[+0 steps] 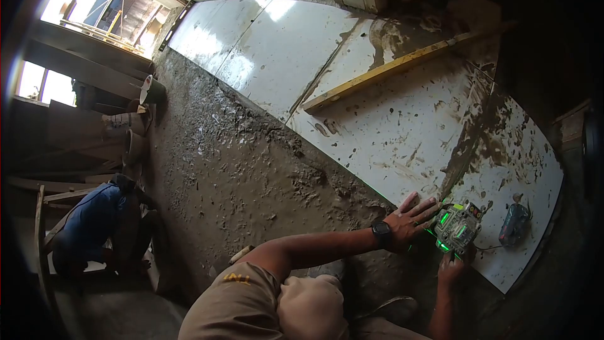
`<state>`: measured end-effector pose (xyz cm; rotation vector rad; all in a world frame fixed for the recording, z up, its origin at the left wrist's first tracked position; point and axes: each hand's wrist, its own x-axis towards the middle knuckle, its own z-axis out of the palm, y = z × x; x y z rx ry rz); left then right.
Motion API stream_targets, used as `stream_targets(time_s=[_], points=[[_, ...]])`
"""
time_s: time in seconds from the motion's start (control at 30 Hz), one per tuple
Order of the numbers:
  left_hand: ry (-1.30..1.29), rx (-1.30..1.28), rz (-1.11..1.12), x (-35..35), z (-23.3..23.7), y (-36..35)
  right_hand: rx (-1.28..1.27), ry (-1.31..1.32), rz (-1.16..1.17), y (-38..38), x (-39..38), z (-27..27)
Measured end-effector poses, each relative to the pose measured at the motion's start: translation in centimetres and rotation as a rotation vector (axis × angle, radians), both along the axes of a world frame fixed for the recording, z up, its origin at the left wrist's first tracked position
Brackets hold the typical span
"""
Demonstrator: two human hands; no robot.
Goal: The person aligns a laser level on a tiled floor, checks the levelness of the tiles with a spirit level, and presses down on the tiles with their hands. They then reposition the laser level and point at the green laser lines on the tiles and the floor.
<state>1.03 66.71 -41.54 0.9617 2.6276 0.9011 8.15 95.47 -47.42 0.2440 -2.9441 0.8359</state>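
A mud-spattered laser level (pixel 458 226) with glowing green lights stands on the near edge of the white tiles (pixel 390 135). My left hand (pixel 409 221), a dark watch on its wrist, has its fingers spread beside the level's left side, fingertips right at its casing. From below, my right hand (pixel 450 267) grips the level's lower edge with fingers curled; part of that grip is hidden. A dark blue, cased object (pixel 516 223) lies on the tile to the right, with a thin cable between it and the level.
Wet grey mortar (pixel 251 157) spreads along the left of the tiles. A long yellow wooden straightedge (pixel 390 72) lies across them. A crouching person in blue (pixel 100 226) is at the far left, below a bucket (pixel 152 90). A dark level bar (pixel 176 25) rests at the tiles' far edge.
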Motion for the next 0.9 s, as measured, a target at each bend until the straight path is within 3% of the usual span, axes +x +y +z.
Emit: stream_targets(time_s=[0.1, 0.23, 0.4, 0.63, 0.9], points=[[0.001, 0.013, 0.003, 0.0, -0.2, 0.1, -0.049, -0.126, -0.039, -0.1, 0.0, 0.9], [-0.021, -0.004, -0.009, -0.2, 0.3, 0.0, -0.137, -0.060, -0.040, -0.4, -0.6, 1.0], [0.006, 0.012, -0.005, 0.0, -0.3, 0.0, 0.198, 0.122, 0.083, 2.2, 0.5, -3.4], [0.017, -0.022, -0.015, 0.0, -0.3, 0.0, 0.202, 0.167, 0.099, 1.3, -0.4, -1.3], [0.048, 0.024, 0.007, 0.2, -0.9, 0.1, 0.032, 0.160, 0.051, 0.3, -0.9, -0.4]])
